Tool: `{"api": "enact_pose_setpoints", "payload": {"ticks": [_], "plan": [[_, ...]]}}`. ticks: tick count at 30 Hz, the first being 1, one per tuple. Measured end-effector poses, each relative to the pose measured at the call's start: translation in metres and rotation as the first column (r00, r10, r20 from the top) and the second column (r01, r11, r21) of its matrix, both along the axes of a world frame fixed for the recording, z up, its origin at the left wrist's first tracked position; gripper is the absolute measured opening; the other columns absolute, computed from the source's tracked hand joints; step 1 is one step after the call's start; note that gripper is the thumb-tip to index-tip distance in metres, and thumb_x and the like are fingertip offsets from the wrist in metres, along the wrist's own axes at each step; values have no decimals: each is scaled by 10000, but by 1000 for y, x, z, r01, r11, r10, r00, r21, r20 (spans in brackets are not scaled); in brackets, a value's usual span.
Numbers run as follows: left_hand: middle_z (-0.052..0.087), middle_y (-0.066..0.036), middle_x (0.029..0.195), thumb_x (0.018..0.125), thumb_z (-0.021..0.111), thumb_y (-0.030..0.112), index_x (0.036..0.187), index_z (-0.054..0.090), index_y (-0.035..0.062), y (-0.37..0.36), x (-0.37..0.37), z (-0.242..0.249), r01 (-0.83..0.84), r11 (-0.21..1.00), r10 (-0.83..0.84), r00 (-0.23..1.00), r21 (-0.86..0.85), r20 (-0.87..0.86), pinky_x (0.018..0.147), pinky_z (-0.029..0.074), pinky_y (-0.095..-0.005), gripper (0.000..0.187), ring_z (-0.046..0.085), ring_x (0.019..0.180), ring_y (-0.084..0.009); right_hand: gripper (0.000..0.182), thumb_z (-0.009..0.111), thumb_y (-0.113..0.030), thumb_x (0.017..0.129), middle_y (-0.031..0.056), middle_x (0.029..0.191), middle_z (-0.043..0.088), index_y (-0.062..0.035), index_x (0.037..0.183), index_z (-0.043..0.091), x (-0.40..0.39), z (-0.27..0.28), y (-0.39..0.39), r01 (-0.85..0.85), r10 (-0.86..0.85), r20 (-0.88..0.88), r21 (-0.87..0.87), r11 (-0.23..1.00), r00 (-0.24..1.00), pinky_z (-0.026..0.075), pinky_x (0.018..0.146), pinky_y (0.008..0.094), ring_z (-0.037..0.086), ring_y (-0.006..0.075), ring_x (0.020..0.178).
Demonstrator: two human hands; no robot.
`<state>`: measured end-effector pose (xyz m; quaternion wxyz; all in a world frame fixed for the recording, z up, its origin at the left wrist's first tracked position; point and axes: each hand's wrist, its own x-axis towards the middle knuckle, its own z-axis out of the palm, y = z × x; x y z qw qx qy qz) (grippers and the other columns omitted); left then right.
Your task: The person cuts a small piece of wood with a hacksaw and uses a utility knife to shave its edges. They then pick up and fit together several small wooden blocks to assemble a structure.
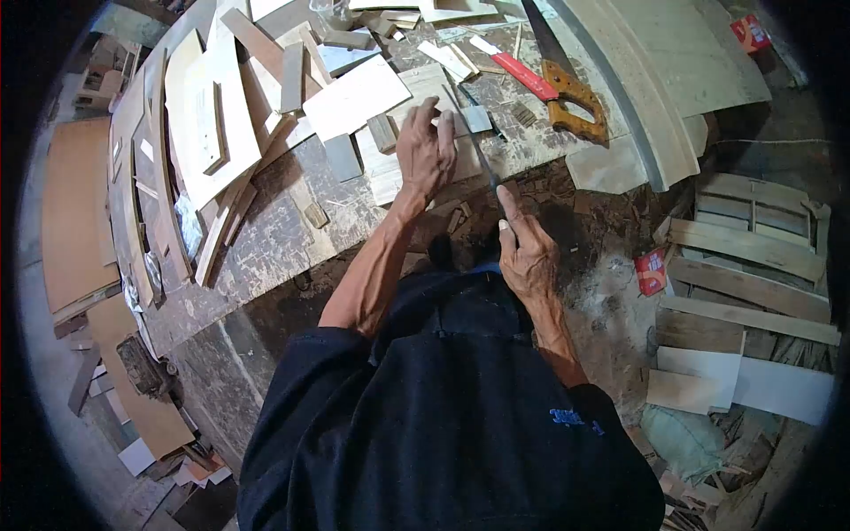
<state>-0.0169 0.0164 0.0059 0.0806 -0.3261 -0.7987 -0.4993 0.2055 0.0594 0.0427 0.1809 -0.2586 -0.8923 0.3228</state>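
Note:
My right hand [527, 245] is closed around the near end of a long thin dark tool [479, 155], which points up and left over the workbench edge. My left hand [427, 152] rests on a pale board [383, 180] on the bench, fingers bent and a little apart, near the tool's far end. Whether anything small lies under its fingertips is hidden. Left of it is a small wooden block [382, 134]. A small grey-blue piece [477, 119] lies just right of the tool.
A handsaw with a wooden handle [579, 102] and a red-handled tool [526, 76] lie at the bench's upper right. Boards and offcuts [217, 115] pile up on the left. Slatted wood [753, 257] stands right, on the floor. The bench edge [292, 273] runs diagonally in front of me.

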Motion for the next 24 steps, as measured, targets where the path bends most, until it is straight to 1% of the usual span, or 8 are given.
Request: {"api": "enact_pose_setpoints", "payload": {"ticks": [2,3,10,14,15,18,19,24], "plan": [[661,-170,747,927,597,187,1066,638,-26,0,5,24,66,998,-66,884,15,463,611,501,-393,258,629,648,-310,588,602,-45,900,104,807,590,-279,1433,520,3,4,0,-29,28,17,31,999,999,521,610,397,608,286,666],[624,-151,572,928,609,202,965,638,-39,7,5,22,46,990,-82,957,133,279,489,468,-374,246,602,488,-299,586,605,-47,898,98,795,575,-286,1427,526,4,4,-1,-34,34,6,31,999,999,514,595,393,594,281,650],[629,-188,698,849,643,120,808,633,6,6,-8,35,252,957,-273,949,-144,-156,583,488,-470,122,630,647,-343,587,604,-39,896,103,777,569,-297,1419,535,15,10,6,-118,114,103,35,992,988,500,569,386,587,274,623],[632,-190,656,880,636,231,757,654,30,8,-11,22,184,918,-201,980,-352,-12,591,500,-443,236,632,694,-346,528,543,-38,925,145,890,663,-191,1430,518,15,0,-2,-56,48,-51,-155,986,998,521,647,395,673,272,744],[680,-196,690,949,589,279,888,722,23,7,-9,34,158,843,-141,987,-514,72,576,506,-454,295,643,638,-345,528,512,-42,939,160,903,691,-161,1454,485,14,3,-4,-24,7,-82,-206,978,997,531,671,399,699,277,772],[707,-207,776,956,589,301,979,706,26,-1,-1,27,-6,896,17,1000,-445,21,677,518,-458,300,653,746,-351,573,477,-50,947,159,724,665,-160,1504,400,15,11,-1,113,-57,179,-315,942,982,530,644,400,678,288,656],[666,-163,913,903,642,275,1035,663,41,-1,0,15,-30,949,-7,993,-313,-115,786,484,-466,270,580,893,-351,605,479,-52,939,170,625,616,-168,1521,364,13,8,-1,92,-57,131,-283,955,990,512,609,419,648,319,581],[557,-75,1177,767,689,99,1108,663,113,-4,-5,-16,10,896,-96,981,-444,-170,844,446,-436,342,486,1072,-331,609,492,-54,930,205,620,573,-175,1515,376,5,16,1,55,-13,174,-236,970,985,472,578,444,622,354,570]]}}
